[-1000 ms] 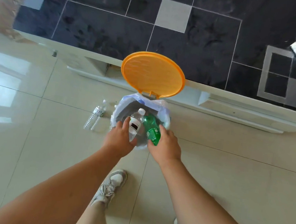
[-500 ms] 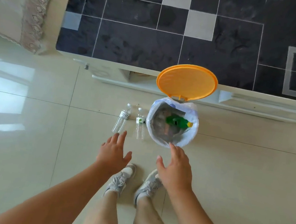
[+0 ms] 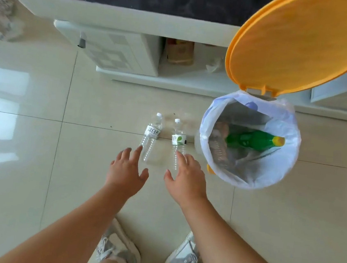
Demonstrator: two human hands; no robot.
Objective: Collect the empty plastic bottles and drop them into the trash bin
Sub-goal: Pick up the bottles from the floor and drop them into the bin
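Observation:
Two clear plastic bottles lie side by side on the tiled floor, caps pointing away from me: the left bottle [image 3: 151,136] has a white label, the right bottle [image 3: 178,143] a green-and-white one. My left hand [image 3: 127,169] hovers open just below the left bottle's base. My right hand [image 3: 186,176] is open too, fingertips over the right bottle's base. The trash bin [image 3: 287,164], lined with a white bag, stands to the right with its orange lid [image 3: 302,42] raised. Inside lie a green bottle [image 3: 253,140] and a clear bottle [image 3: 218,152].
A white low cabinet [image 3: 121,48] with a dark tiled top runs along the back, right behind the bin. A brown box [image 3: 180,51] sits in its open shelf. My two feet in grey sneakers [image 3: 117,251] stand on the glossy beige tiles below my hands.
Both hands let go of the clear and green bottles into the bin, then drew back and shifted left and down toward the two bottles on the floor. The view has come much closer.

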